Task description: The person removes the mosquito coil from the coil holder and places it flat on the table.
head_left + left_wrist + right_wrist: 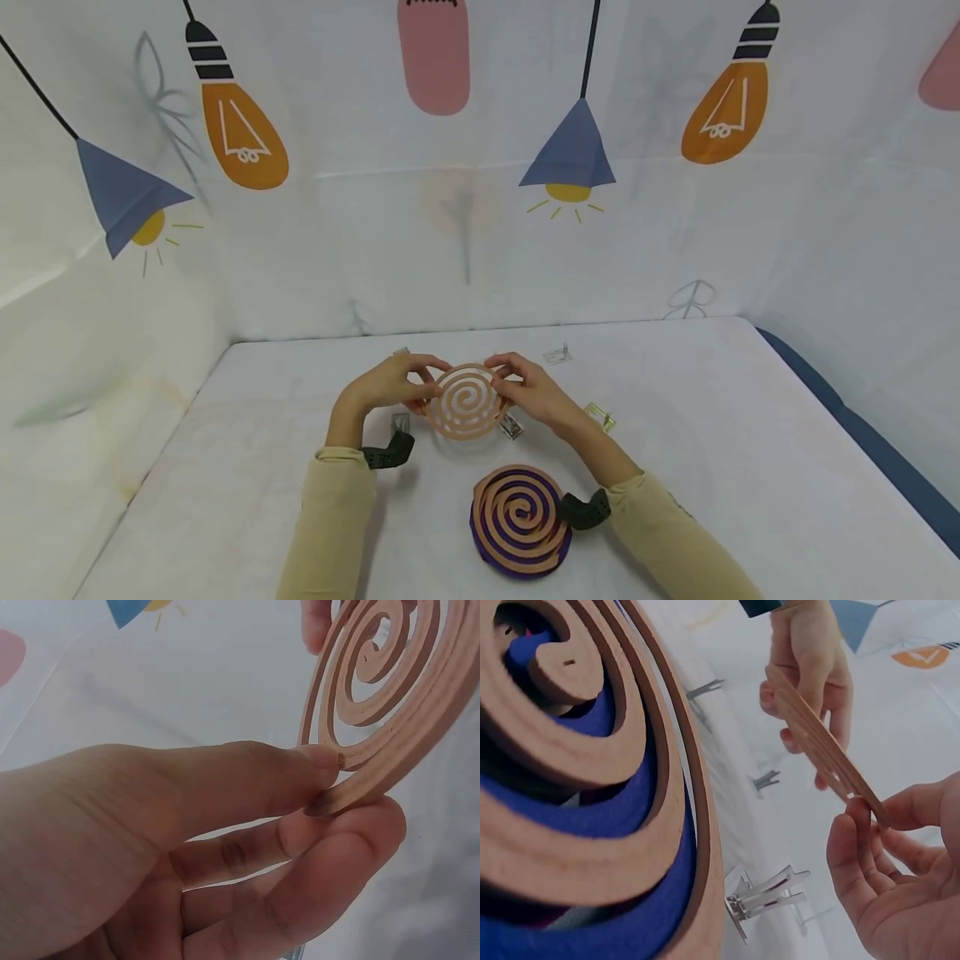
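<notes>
A tan mosquito coil (466,402) is held up above the table between both hands. My left hand (392,383) pinches its left edge; in the left wrist view the thumb lies on one face of the coil (382,712) and fingers lie behind it. At the right edge, my right hand (534,393) grips the rim between thumb and fingers. The right wrist view shows this coil (821,742) nearly edge-on between the hands. Nearer me, beneath the right wrist, lies a stack of tan and blue-purple coils (517,533), which fills the left of the right wrist view.
Small metal coil stands lie around the hands: one (512,426) beside the held coil, one (401,423) by the left wrist, a yellowish one (600,417) beyond the right forearm, another (557,355) farther back. The white table (720,467) meets a printed curtain (360,250) behind.
</notes>
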The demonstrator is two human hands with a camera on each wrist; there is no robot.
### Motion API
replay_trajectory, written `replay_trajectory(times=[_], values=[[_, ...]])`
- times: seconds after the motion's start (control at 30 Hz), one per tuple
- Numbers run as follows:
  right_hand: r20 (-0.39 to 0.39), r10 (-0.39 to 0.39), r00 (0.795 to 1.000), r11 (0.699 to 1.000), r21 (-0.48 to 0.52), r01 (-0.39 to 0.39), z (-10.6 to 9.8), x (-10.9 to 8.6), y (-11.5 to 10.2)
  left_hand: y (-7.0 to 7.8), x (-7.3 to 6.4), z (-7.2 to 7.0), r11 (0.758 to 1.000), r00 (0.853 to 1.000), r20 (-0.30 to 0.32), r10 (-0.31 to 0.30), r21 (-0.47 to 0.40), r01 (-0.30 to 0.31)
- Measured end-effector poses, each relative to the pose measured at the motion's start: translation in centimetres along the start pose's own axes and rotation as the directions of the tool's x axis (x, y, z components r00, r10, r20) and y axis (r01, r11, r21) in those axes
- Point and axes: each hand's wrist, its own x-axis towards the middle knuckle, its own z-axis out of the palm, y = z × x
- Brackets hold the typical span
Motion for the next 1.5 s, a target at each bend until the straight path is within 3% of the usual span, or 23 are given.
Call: replay_trajectory(times=[0.6, 1.17, 1.5], values=[[0.022, 0.013, 1.000, 0.999, -0.042, -0.012, -0.5, -1.1, 0.2, 0.7, 0.4, 0.3, 0.999, 0.997, 0.076, -0.006, 0.042, 0.003], [0.085, 0.039, 0.996, 0.992, -0.121, -0.029, -1.1, -2.3, 0.3, 2.0, 0.2, 0.9, 0.993, 0.988, 0.156, 0.005, 0.112, -0.023], [0.138, 0.019, 0.990, 0.989, -0.151, 0.002, -1.3, -2.8, 0.0, 1.9, 0.5, 1.3, 0.993, 0.980, 0.198, 0.010, 0.116, -0.034]])
